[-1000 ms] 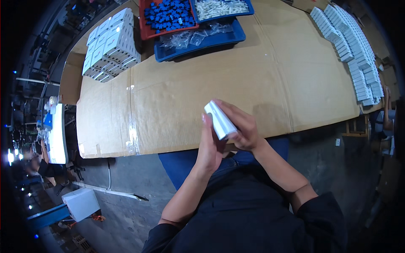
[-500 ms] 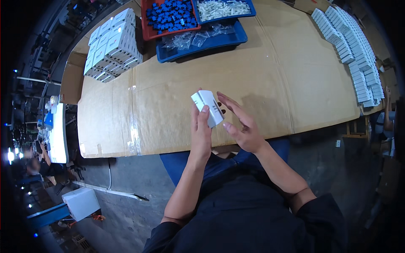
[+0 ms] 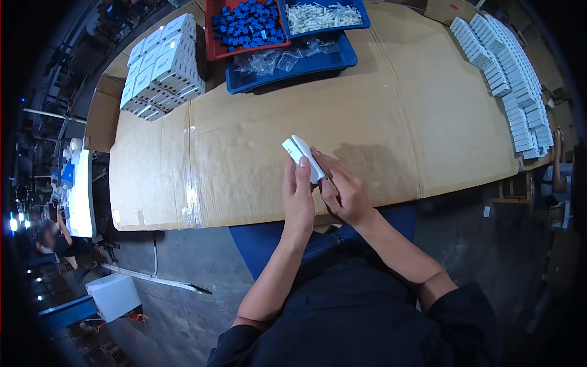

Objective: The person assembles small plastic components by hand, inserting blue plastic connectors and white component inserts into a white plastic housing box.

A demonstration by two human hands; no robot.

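The left hand (image 3: 298, 199) grasps a small white box (image 3: 300, 147), raised over the near part of the cardboard-covered desk (image 3: 257, 128). The right hand (image 3: 347, 194) grips the box's right side.

Left hand (image 3: 299, 197), right hand (image 3: 348, 194) — both curled

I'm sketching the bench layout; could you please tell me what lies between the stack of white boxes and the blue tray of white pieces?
In the head view, a red tray holding blue pieces lies there.
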